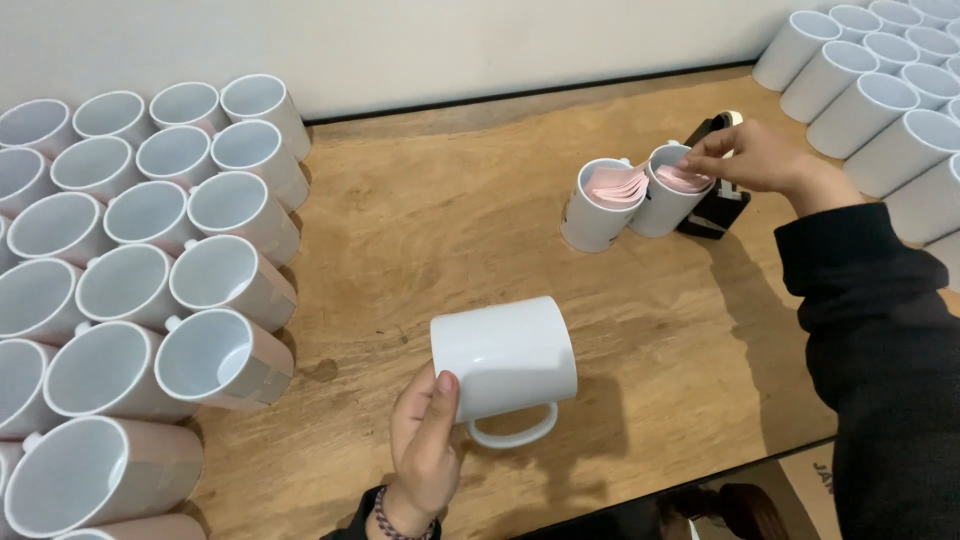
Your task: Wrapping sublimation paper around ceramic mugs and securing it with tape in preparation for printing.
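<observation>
here, the left hand (425, 440) has its thumb laid along the open rim of a plain white mug (505, 365) and its other fingers wrapped behind the mug, out of sight, so the hold is a closed grip on that mug. the mug is tipped on its side over the wooden table (450, 220), mouth toward the left, handle hanging down toward the person; whether it rests on the wood or is held just off it cannot be told. a beaded bracelet (390, 520) circles the wrist, and the forearm is cut off by the bottom edge.

the right hand (750, 155) has its fingertips pinched narrow at the mouth of the right one of two white mugs holding pink paper slips (640, 190); the tips touch the pink slips, but whether a slip is actually gripped is hard to make out. behind that hand a black tape dispenser (715, 205) is mostly hidden, only its base and a bit of its top showing. the right arm's dark sleeve (880, 330) fills the lower right corner.

further out, a crowd of white mugs with pale pink wraps (150, 280) stands on the left, many cut off by the frame edge. another group of plain white mugs (880, 90) is packed in the upper right corner, also cropped.
</observation>
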